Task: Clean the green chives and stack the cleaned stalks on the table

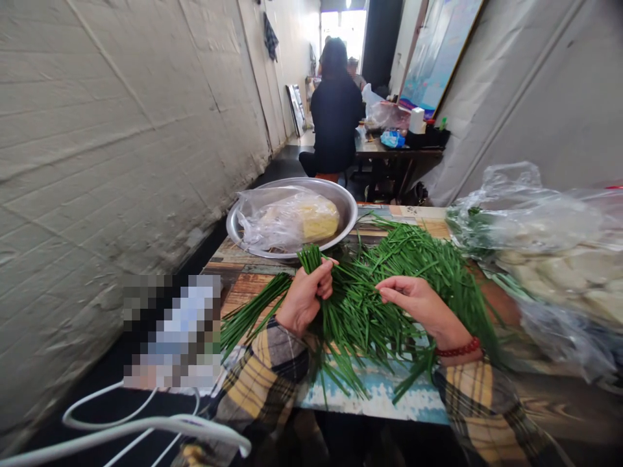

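Observation:
My left hand [307, 293] is closed around a bunch of green chives [309, 258], whose cut ends stick up above the fist. To the right, my right hand [413, 299] hovers over a loose, spread-out pile of chives [413, 256]. Its thumb and fingertips are pinched together, and whatever lies between them is too small to make out. Left of my left wrist lies a neater bundle of chives [256, 314]. Some stray blades hang toward the table's front edge.
Behind my left hand stands a metal basin [351, 224] holding a plastic bag with something yellow [318, 219]. Plastic bags of pale vegetables [569, 269] crowd the right side. A white cable [160, 421] loops at lower left. A seated person [335, 113] faces away beyond the wooden-patterned table [253, 285].

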`<state>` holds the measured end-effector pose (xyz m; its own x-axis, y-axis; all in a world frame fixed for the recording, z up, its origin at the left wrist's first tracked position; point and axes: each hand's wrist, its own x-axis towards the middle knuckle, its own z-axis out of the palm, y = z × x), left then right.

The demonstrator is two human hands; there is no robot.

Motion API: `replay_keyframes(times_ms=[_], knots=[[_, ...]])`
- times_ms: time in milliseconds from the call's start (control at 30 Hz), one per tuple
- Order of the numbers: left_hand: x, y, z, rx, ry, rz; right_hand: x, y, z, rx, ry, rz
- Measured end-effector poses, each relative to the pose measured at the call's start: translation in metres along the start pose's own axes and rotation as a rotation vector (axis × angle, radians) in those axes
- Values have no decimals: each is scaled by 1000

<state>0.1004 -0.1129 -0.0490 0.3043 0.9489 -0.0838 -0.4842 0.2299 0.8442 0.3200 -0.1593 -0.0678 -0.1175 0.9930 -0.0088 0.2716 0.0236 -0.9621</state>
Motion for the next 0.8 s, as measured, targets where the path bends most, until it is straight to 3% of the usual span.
replay_keyframes(times_ms=[200,367,600,700,800], knots=[[0,9,-2,-144,-14,9,4,12,-18,-118,284,24],[-4,11,1,-157,-99,-59,6,16,-8,-299,234,-46],[-4,8,2,-114,-155,-94,4,13,7,-813,242,-181],[-3,5,2,-36,-122,-100,5,17,0,-788,320,-175],[-2,2,1,7,-113,-105,8,21,-8,-611,399,-121]])
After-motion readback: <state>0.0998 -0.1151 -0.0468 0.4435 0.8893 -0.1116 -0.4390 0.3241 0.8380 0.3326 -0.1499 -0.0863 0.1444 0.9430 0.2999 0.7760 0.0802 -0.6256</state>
